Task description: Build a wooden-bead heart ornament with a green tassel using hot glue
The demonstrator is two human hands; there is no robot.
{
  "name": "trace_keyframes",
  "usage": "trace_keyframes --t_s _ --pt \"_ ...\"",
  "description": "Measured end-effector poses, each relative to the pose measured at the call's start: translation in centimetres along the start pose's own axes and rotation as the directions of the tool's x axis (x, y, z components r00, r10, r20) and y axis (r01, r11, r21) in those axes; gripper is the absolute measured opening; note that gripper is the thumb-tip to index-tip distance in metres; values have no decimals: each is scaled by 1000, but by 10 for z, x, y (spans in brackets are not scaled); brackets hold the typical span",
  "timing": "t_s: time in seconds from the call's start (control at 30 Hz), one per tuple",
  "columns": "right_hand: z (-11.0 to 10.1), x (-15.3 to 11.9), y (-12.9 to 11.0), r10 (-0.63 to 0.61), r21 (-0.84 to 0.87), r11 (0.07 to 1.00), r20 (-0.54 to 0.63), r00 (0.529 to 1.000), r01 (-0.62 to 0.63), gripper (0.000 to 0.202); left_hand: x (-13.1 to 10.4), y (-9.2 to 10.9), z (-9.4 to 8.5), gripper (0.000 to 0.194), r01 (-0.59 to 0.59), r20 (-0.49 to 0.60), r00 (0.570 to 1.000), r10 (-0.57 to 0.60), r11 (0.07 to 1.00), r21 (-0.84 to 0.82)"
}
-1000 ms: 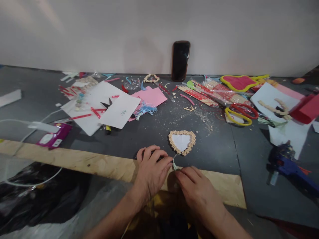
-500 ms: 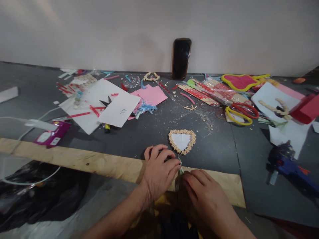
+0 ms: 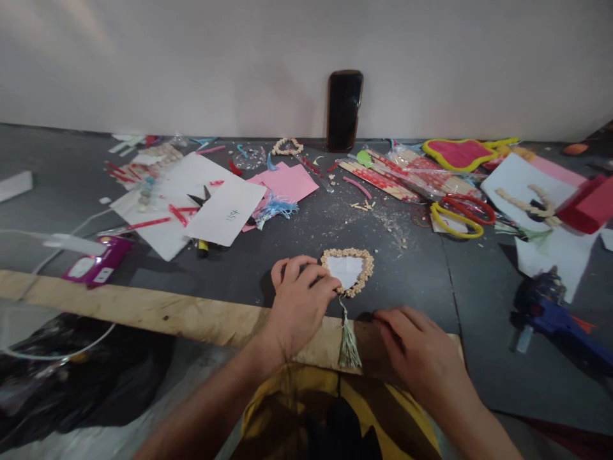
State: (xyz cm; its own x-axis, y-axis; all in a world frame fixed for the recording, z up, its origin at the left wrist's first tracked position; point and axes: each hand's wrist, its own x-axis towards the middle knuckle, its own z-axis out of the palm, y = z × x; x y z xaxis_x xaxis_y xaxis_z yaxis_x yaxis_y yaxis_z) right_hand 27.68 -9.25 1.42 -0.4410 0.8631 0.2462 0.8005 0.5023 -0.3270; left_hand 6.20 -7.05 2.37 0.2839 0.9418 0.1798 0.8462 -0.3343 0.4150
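A heart-shaped ornament (image 3: 366, 277), edged with small beige wooden bits around a white paper middle, lies near the front of the table. From its bottom point a pale green tassel (image 3: 350, 345) hangs down over the wooden edge strip. My left hand (image 3: 302, 299) is at the heart's lower left side, fingers bent and apart, the nearest fingertips touching its rim. To the right of the tassel, clear of it, my right hand (image 3: 416, 342) rests by the table edge with loosely bent fingers and nothing visible in them. Its thumb is partly shaded.
Ahead stand a phone (image 3: 345, 110) against the wall, pink paper (image 3: 299, 179), white sheets (image 3: 230, 214) and wooden sticks (image 3: 378, 182). Scissors with yellow and red handles (image 3: 457, 220) lie at right, beyond a blue glue gun (image 3: 555, 319). A purple box (image 3: 100, 259) with a cable is at left.
My right hand has let go of the tassel and moved right. The tassel now hangs in full view. My left hand has shifted slightly up and left, onto the heart's side.
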Motion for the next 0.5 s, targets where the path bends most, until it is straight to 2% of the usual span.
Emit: trace_keyframes --t_s 0.1,0.17,0.37,0.5 --pt "1 3 11 56 -61 997 -12 998 -56 21 6 -5 -3 20 -55 59 997 53 998 22" --pt "3 4 10 86 -70 994 -22 996 -87 23 10 -12 -5 21 -105 94 990 102 994 26" --pt "13 11 -23 32 -48 998 10 999 -32 18 25 -33 -4 26 -281 159 947 279 960 -14" --pt "23 17 -35 75 -121 990 -4 997 -75 13 29 -34 0 18 -280 160 944 289 957 -78"
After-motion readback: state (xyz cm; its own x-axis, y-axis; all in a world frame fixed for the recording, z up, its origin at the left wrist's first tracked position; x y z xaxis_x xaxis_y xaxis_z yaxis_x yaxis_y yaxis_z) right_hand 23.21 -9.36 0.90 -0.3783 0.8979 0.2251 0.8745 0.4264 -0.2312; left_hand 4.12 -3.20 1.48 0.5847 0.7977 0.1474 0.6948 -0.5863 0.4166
